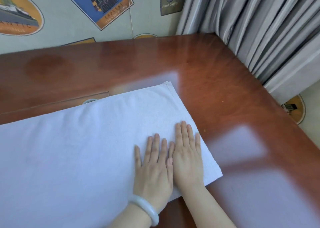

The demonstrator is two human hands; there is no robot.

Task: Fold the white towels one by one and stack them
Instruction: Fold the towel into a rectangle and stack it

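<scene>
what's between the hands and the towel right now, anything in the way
Nothing visible. The left hand and right hand lie flat, palms down, directly on the white terry towel near its right end, on the glossy reddish-brown wooden table.

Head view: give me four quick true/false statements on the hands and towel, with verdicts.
1. Both hands lie flat on the white towel. True.
2. The left hand pinches a towel corner in the air. False: it lies palm down, fingers spread.
3. A pale bangle sits on the left wrist. True.
4. The right hand rests on the bare wooden table. False: it lies on the towel near its right edge.
</scene>
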